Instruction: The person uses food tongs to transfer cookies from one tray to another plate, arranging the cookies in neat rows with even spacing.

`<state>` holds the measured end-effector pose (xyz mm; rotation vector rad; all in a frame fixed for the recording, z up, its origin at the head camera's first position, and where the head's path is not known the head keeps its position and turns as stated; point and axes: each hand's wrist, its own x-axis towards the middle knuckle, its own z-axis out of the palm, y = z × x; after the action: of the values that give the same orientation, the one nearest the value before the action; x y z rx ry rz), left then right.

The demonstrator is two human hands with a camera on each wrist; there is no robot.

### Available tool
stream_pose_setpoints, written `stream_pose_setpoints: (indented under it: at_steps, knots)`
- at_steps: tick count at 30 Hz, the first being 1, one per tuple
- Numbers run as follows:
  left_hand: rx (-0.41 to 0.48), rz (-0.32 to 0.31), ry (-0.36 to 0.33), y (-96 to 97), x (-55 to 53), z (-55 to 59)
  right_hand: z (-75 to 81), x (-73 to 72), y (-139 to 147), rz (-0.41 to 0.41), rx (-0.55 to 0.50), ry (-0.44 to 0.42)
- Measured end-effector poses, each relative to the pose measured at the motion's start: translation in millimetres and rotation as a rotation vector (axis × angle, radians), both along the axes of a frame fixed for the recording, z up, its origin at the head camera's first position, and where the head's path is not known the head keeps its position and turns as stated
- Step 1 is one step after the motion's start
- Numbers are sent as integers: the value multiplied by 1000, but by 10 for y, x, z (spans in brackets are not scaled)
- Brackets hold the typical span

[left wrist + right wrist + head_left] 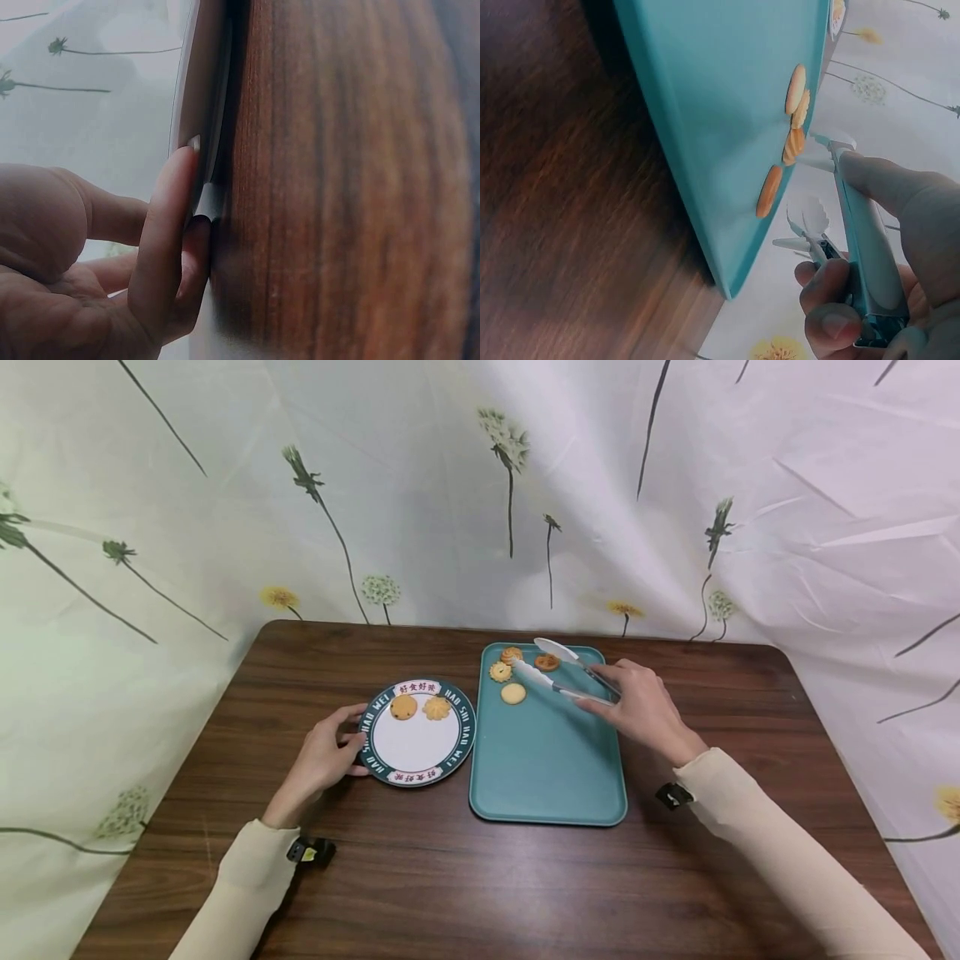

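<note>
Left of and beyond the right grip (641,706), four cookies (513,693) lie on the tray (547,768); that grip is curled round the tongs (870,255), which stand spread. Just right of the left grip (330,747), which pinches its rim, the plate (416,743) bears two more cookies (403,707). For a clean lift, the tongs are best set squarely astride one cookie and squeezed lightly, since the cookies look crumbly, with the plate steadied
</note>
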<state>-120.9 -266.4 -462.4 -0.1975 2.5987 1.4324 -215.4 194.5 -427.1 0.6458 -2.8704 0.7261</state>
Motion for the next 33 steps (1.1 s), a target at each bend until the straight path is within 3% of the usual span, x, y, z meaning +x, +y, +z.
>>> stream_pose_setpoints:
  at_steps: [12, 33]
  knots:
    - [7, -3, 1, 7, -8, -2, -47, -46, 89, -28, 16, -38]
    - [-20, -3, 11, 5, -4, -4, -18, 89, 202, -42, 18, -46]
